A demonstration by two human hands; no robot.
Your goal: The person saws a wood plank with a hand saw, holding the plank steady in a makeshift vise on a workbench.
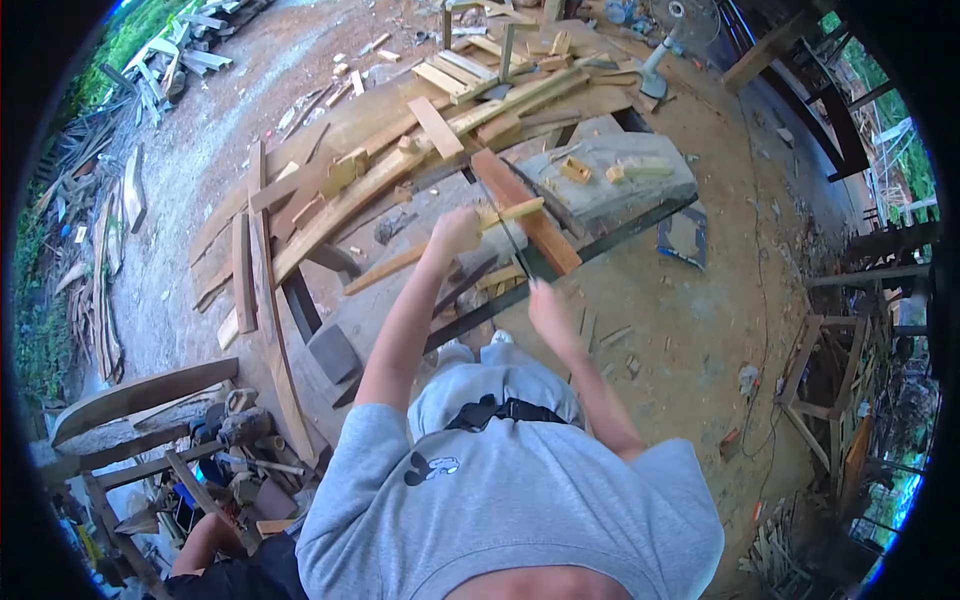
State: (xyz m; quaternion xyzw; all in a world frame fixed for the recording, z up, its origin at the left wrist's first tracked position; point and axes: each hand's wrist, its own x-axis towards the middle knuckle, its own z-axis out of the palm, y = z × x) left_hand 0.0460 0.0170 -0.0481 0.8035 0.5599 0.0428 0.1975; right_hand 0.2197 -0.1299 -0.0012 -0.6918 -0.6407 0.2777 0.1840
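My left hand (458, 232) is closed around a narrow yellowish wooden strip (524, 210), pressing it down over the bench. The strip's far end lies across a reddish-brown board (520, 208). My right hand (545, 298), a little blurred, is closed on the near end of a handsaw. The dark, thin saw blade (512, 240) crosses the strip just right of my left hand, and the fingers hide most of its handle. A longer wooden piece (385, 270) extends to the left below my left wrist.
Small wood blocks (576, 170) sit on the grey bench top (655, 185). Long planks (340, 225) and offcuts are piled at the left and back. A pedestal fan (655, 75) stands behind. Another person's arm (208, 540) shows at lower left. A wooden frame (825, 365) stands at right.
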